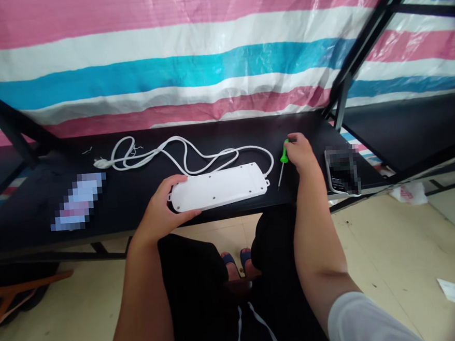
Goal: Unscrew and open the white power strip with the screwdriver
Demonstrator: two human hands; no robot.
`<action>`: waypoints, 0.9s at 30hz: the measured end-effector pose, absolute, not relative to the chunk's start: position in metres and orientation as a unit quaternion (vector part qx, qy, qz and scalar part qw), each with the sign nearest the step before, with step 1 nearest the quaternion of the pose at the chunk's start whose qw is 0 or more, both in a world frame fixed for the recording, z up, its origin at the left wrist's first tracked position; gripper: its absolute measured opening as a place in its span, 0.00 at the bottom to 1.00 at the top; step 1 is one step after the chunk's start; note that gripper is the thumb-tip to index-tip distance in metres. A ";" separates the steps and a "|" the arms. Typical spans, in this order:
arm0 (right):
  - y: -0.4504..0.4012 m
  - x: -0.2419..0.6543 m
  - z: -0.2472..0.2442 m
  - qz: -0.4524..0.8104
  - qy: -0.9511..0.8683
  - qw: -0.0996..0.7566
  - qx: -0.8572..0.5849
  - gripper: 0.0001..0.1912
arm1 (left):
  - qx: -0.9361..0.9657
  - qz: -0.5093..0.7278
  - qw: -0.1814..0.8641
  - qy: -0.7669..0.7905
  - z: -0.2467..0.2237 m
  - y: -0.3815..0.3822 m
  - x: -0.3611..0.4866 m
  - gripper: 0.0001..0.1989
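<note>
A white power strip point(224, 187) lies underside up near the front edge of the black desk, with several screw holes showing in its back. My left hand point(167, 208) grips its left end, fingers on the far side and thumb along the near side. The strip's white cord point(187, 155) leaves the right end and loops behind it to a plug point(103, 163) at the left. My right hand point(299, 152) is closed on the green handle of a screwdriver point(284, 156). Its metal shaft slants down toward the desk, right of the strip; whether the tip touches is unclear.
A smartphone point(342, 173) lies to the right of my right hand. At the left is a flat, pixelated object point(79, 201). Striped plastic sheeting point(174, 75) hangs behind the black desk point(137, 210), with slanted dark frame bars at both sides.
</note>
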State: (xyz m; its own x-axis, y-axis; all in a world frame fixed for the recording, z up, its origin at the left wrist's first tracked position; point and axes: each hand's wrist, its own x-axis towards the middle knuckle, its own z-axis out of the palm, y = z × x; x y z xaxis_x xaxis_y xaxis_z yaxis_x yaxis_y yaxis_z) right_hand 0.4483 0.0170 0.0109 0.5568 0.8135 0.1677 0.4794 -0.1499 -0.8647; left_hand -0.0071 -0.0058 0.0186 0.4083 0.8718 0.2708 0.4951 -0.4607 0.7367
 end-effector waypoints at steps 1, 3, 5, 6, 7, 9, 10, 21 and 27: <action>0.016 0.446 0.010 0.168 -0.436 0.471 -0.748 0.22 | 0.790 0.327 0.286 0.433 0.019 -0.006 -0.007 0.41; 0.014 0.439 0.011 0.156 -0.434 0.446 -0.767 0.19 | 0.791 0.328 0.284 0.432 0.019 -0.006 -0.007 0.41; 0.008 0.431 0.015 0.150 -0.453 0.428 -0.768 0.20 | 0.792 0.331 0.283 0.429 0.020 -0.007 -0.007 0.40; 0.003 0.427 0.017 0.148 -0.462 0.423 -0.765 0.21 | 0.793 0.334 0.281 0.426 0.021 -0.008 -0.007 0.39; -0.003 0.424 0.020 0.143 -0.471 0.424 -0.761 0.21 | 0.794 0.336 0.279 0.423 0.021 -0.009 -0.006 0.39; -0.020 0.418 0.027 0.127 -0.494 0.437 -0.741 0.22 | 0.797 0.341 0.275 0.417 0.021 -0.009 -0.006 0.38; -0.030 0.416 0.031 0.124 -0.513 0.445 -0.723 0.23 | 0.797 0.342 0.274 0.416 0.021 -0.009 -0.006 0.38; -0.061 0.388 0.046 0.302 -0.714 0.234 -0.587 0.58 | 0.791 0.343 0.282 0.421 0.017 -0.006 -0.009 0.41; -0.052 0.395 0.039 0.332 -0.705 0.262 -0.569 0.58 | 0.782 0.336 0.298 0.433 0.018 -0.005 -0.009 0.42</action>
State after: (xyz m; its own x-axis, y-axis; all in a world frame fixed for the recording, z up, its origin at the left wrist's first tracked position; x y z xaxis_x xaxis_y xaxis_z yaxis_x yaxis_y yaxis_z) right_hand 0.3950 -0.0516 0.0392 -0.2144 0.9767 -0.0092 0.6291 0.1309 -0.7662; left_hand -0.0094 -0.0055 0.0180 0.3995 0.8770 0.2669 0.4772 -0.4475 0.7563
